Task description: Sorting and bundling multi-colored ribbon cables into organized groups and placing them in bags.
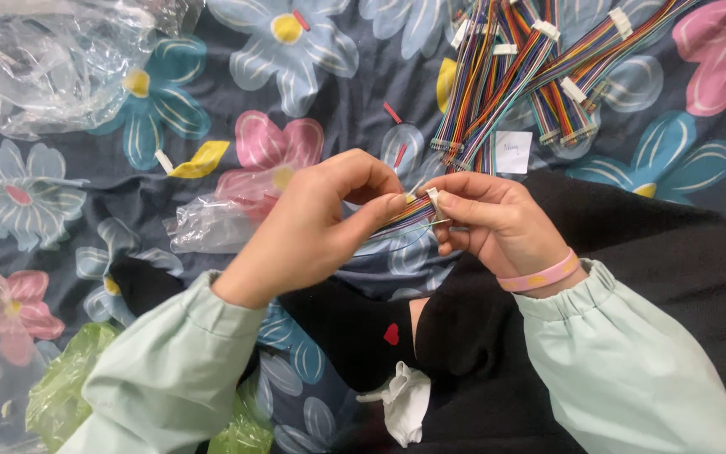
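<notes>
Both hands met over the lap, above a flower-printed cloth (212, 101). Left hand (313, 223) was curled nearly closed, thumb and forefinger pinched on one end of a short bundle of rainbow ribbon wires (409, 214); the other fingers folded in behind. Right hand (493, 223) was likewise closed to a pinch, fingertips on the bundle's far end beside a small white tag; a thin greenish strand ran out between the two hands, just under the bundle. The bundle sat directly between the hands, held clear of the cloth. A pink wristband (541, 276) ringed the right wrist; both arms wore pale green sleeves with gathered cuffs. Just beyond the right hand lay a small white paper slip (512, 151), and past that, further from the body, a large heap of rainbow wire bundles (531, 76) with white bands, fanned out. Just left of the left hand lay a small crumpled clear bag (207, 225); well beyond it, at the far left, a big clear plastic bag (52, 59). Below the left forearm sat a green plastic bag (65, 382). Under the hands, near the body: a black sock with a red heart (371, 332) and a white scrap (405, 403) close by it.
</notes>
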